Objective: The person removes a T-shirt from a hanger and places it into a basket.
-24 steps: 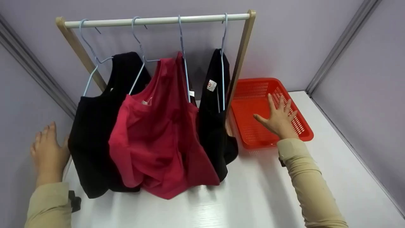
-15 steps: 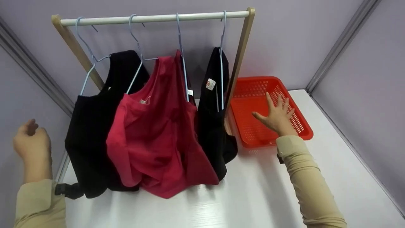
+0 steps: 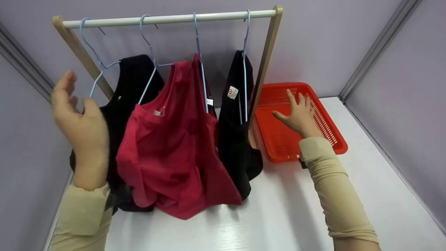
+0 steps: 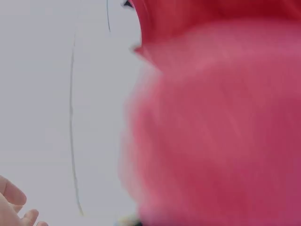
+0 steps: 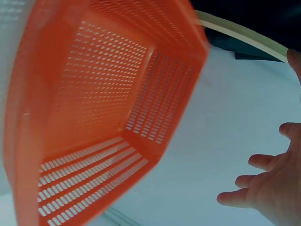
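My left hand (image 3: pixel 83 129), empty with fingers loosely bent, is raised in front of a black sleeveless top (image 3: pixel 136 80) on the leftmost hanger (image 3: pixel 98 80). A pink sleeveless top (image 3: pixel 167 150) hangs beside it and fills much of the left wrist view, blurred. On the third hanger (image 3: pixel 198 38) is a red top (image 3: pixel 221 174), partly covered by its neighbour. Another black garment (image 3: pixel 231 139) with a white label hangs at the right end. My right hand (image 3: pixel 299 116), fingers spread and holding nothing, hovers over the red plastic basket (image 3: pixel 341 148).
A rack with a white rail (image 3: pixel 170 19) and wooden posts (image 3: pixel 266 62) stands against the back wall. Its right post is close beside the basket. Pale panels (image 3: pixel 400 87) enclose the white table (image 3: pixel 264 223) at both sides.
My left hand dipped outward to the left, then swung up and right, now in front of the left black top. My right hand shifted slightly up and left over the basket. The garments stay hanging.
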Tool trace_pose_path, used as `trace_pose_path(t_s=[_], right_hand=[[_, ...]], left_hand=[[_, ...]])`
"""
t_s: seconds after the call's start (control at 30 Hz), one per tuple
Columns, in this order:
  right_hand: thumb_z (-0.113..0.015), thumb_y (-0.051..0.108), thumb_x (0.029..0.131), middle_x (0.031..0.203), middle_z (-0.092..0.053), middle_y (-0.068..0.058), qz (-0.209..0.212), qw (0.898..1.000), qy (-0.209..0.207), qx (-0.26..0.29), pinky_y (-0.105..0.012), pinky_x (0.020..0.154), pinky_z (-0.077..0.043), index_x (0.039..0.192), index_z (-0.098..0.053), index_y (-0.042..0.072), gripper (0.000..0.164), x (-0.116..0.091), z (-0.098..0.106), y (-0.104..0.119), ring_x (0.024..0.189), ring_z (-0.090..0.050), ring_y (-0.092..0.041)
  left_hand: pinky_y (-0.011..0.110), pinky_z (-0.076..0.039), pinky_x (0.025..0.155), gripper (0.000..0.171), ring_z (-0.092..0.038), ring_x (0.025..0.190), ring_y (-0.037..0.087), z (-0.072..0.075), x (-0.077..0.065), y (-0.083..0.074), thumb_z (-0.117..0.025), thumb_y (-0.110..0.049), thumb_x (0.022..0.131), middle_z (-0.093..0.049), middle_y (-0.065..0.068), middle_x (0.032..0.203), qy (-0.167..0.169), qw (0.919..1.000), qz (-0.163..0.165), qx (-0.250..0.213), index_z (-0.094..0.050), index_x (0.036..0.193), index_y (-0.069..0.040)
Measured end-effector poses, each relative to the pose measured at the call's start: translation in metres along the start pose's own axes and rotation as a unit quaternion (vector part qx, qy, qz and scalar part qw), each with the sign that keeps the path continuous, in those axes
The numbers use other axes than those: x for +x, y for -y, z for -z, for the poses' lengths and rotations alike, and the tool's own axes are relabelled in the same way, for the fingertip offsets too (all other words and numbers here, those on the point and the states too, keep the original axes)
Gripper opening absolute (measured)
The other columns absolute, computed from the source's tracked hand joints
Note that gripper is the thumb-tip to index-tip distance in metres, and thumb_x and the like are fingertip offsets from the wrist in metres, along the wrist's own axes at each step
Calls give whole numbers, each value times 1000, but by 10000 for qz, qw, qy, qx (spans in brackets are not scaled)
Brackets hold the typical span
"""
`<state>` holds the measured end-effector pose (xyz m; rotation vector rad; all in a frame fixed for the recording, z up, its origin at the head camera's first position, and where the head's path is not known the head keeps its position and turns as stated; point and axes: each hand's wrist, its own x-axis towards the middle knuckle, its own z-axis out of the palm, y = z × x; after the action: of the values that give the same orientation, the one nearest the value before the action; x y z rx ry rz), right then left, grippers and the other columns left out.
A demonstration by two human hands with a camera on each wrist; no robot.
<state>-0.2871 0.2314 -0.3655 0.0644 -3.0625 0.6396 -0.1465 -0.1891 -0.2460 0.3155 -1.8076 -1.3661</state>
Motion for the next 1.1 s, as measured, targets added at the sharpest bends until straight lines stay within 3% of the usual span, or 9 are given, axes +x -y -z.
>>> trace_pose_path(t_s=[0.1, 0.17, 0.2, 0.33, 0.37, 0.53, 0.67, 0.77, 1.1], right_hand=[[-55, 50, 89, 154, -10, -29, 60, 10000, -58, 38, -68, 112, -6, 153, -9, 16, 86, 3, 4, 8, 141, -2, -53], [-55, 50, 90, 153, -12, -30, 114, 9999, -81, 46, -66, 113, -8, 153, -10, 15, 85, 5, 5, 13, 141, -5, -53], [-55, 49, 90, 153, -13, -30, 152, 9998, -100, 79, -65, 113, -9, 152, -11, 14, 84, 6, 5, 16, 141, -7, -52], [-56, 46, 91, 153, -16, -29, 266, 9990, -22, 351, -61, 114, -18, 152, -12, 12, 82, 11, 5, 27, 142, -14, -47], [-56, 45, 91, 153, -17, -28, 289, 9986, -11, 440, -60, 114, -20, 152, -12, 11, 82, 13, 5, 29, 142, -16, -46], [-52, 37, 96, 153, -23, -25, 370, 9954, -82, 876, -53, 116, -22, 150, -15, 2, 74, 19, 7, 44, 142, -23, -41], [-50, 27, 98, 148, -35, -24, 299, 9868, -244, 1573, -47, 115, -27, 147, -23, -2, 63, 23, 7, 60, 139, -33, -35], [-49, 24, 98, 145, -41, -21, 199, 9748, -402, 2186, -42, 114, -32, 145, -29, 0, 56, 25, 8, 75, 136, -39, -32], [-44, 20, 100, 149, -38, -16, 138, 9438, -754, 3214, -37, 111, -37, 146, -29, 8, 50, 33, 8, 100, 138, -37, -26]], left_hand=[[17, -32, 105, 47, -41, 127, 7, -23, -20, -10, -42, 7, 89, -51, 3, 137, 597, 9968, -520, -140, -49, 134, -5], [17, -37, 98, 48, -42, 125, 6, -40, -33, -15, -43, 7, 89, -49, 2, 138, 1005, 9922, -678, -272, -49, 135, -7], [17, -41, 90, 49, -47, 118, 7, -47, -39, -18, -44, 6, 89, -49, 2, 139, 1198, 9898, -712, -292, -49, 136, -7], [17, -45, 88, 52, -48, 116, 8, -76, -61, -28, -44, 8, 87, -48, 5, 139, 1810, 9795, -681, -555, -49, 136, -7], [19, -43, 97, 52, -48, 118, 10, -82, -65, -30, -44, 8, 86, -48, 6, 139, 1947, 9768, -642, -625, -49, 136, -7], [30, -38, 108, 53, -42, 126, 15, -109, -86, -37, -43, 5, 87, -44, 7, 142, 2681, 9579, -124, -1016, -44, 139, -7], [32, -33, 113, 59, -38, 133, 19, -124, -98, -42, -41, 3, 88, -39, 10, 144, 3236, 9325, 616, -1482, -32, 145, -9], [34, -32, 113, 58, -37, 135, 22, -135, -103, -42, -40, 1, 90, -37, 12, 146, 3513, 9145, 1129, -1658, -29, 146, -10], [37, -34, 113, 61, -37, 136, 29, -159, -114, -29, -51, -8, 94, -33, 18, 148, 3999, 8991, 1376, -1128, -24, 148, -4]])
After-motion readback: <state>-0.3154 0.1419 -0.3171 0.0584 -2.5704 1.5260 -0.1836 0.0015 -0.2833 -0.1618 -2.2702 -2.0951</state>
